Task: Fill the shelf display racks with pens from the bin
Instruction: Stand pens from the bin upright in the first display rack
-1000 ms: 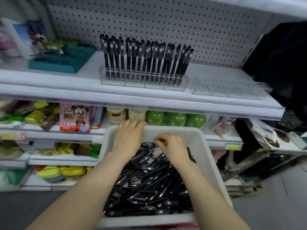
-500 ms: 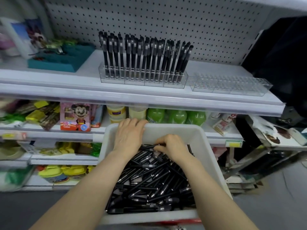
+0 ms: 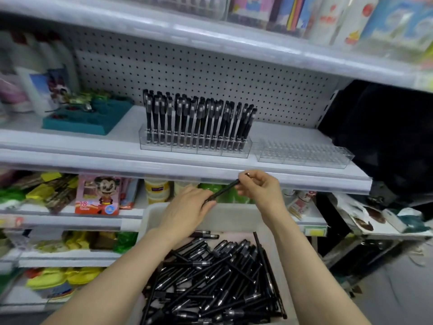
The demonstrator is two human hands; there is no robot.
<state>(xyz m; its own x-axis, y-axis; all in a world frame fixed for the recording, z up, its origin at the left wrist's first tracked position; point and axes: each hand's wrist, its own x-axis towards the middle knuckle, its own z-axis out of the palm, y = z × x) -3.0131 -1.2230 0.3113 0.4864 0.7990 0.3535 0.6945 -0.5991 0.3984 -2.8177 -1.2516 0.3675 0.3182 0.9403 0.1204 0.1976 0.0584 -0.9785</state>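
Note:
A white bin (image 3: pixel 236 213) in front of me holds several loose black pens (image 3: pixel 218 277). Above its far rim, both hands hold one black pen (image 3: pixel 225 189), tilted up to the right. My left hand (image 3: pixel 187 213) grips its lower end and my right hand (image 3: pixel 262 191) pinches its upper end. On the middle shelf stands a clear rack (image 3: pixel 195 146) full of upright black pens. To its right sits an empty clear rack (image 3: pixel 304 154).
A teal tray (image 3: pixel 89 120) lies at the shelf's left. The pegboard back wall (image 3: pixel 210 73) rises behind the racks. The shelf's front lip (image 3: pixel 164 165) juts out above the bin. Lower shelves carry packaged goods. Something dark (image 3: pixel 379 130) fills the right side.
Both hands have risen out of the bin with one pen between them. The camera has tilted upward, showing the upper shelf.

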